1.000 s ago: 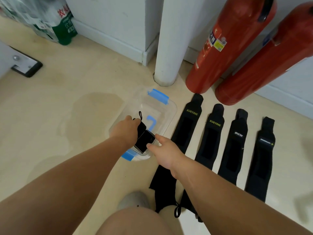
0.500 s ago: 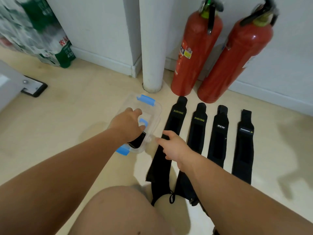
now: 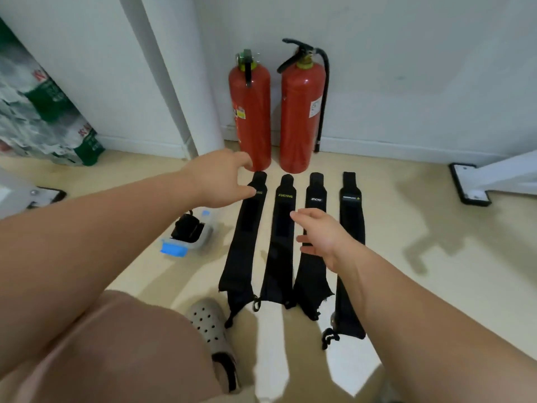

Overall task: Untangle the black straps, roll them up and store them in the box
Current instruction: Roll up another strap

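Black straps: four flat on the floor, one rolled in the box, both hands empty.
Head view: the four straps lie side by side, apart and untangled, logo ends toward two fire extinguishers; laid out that way so each can likely be rolled from one end. The clear box sits just left of them, within reach, holding a rolled strap. Left hand is at the far end of the leftmost strap, fingers loosely curved and gripping nothing; cannot tell if it touches. Right hand hovers over the middle straps, fingers relaxed. Judged step: picking up the next strap to roll.
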